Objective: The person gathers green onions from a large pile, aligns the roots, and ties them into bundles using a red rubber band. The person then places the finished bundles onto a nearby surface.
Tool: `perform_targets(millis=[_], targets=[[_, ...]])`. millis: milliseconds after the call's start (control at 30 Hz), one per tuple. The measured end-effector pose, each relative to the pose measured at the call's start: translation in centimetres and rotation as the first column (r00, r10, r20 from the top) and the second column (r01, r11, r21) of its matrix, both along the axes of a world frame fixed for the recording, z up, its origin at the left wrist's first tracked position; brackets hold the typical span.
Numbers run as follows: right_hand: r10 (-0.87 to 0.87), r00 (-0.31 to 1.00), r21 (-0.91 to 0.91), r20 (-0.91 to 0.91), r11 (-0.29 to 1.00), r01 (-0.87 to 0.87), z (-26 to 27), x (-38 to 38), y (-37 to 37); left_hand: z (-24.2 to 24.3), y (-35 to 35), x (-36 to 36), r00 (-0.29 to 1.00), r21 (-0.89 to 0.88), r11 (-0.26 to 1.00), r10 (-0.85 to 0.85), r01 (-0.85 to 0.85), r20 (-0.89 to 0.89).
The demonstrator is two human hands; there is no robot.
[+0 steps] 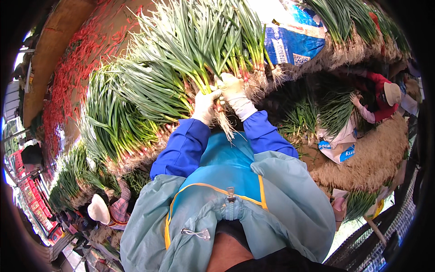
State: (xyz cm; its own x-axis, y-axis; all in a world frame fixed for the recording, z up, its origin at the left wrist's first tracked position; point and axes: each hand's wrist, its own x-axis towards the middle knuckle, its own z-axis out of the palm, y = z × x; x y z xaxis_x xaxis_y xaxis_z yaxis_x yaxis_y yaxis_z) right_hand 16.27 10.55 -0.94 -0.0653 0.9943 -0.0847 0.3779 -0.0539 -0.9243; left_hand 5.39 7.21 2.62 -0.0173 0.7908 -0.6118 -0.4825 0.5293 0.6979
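Note:
My left hand (205, 106), in a pale glove, is closed around a small bunch of green garlic or similar plants (205, 83). Green leaves fan out away from me, and the pale roots (226, 124) hang towards my apron. Close against it, my right hand (233, 91), gloved too, has its fingers curled at the stems, with a dark leaf running into its grasp. Part of the stems is hidden behind the fingers. Just beyond both hands lies a long row of the same plants (142, 91), roots towards me.
A blue printed sack (289, 44) lies at the row's right. Red strips (73, 85) cover the surface at far left. A co-worker in a pale hat (392, 94) handles plants at right; another (99, 209) sits at lower left. Stacked root ends (370, 159) rise at right.

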Motion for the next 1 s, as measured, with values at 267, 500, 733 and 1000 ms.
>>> perform_targets(millis=[267, 500, 733, 1000], targets=[[-0.573, 0.096, -0.57, -0.814, 0.819, 0.06, 1.8, 4.2, -1.1, 2.1, -0.7, -2.3, 0.897, 0.182, 0.98, -0.148, 0.078, 0.416], [-0.12, 0.495, -0.433, -0.861, 0.682, -0.589, 2.7, 2.6, 0.0, 0.4, -2.3, -3.5, 0.863, 0.067, 0.989, -0.151, 0.135, 0.482], [0.321, 0.831, -0.42, -0.454, 0.745, -0.517, 3.5, 0.2, -1.5, -0.4, -6.2, -3.4, 0.973, -0.049, 0.994, -0.082, 0.095, 0.217], [0.246, 0.81, 0.142, 0.532, 0.917, -0.372, 0.6, 3.1, -4.1, 4.7, -4.9, -1.6, 0.933, -0.093, 0.976, -0.157, 0.197, 0.325]])
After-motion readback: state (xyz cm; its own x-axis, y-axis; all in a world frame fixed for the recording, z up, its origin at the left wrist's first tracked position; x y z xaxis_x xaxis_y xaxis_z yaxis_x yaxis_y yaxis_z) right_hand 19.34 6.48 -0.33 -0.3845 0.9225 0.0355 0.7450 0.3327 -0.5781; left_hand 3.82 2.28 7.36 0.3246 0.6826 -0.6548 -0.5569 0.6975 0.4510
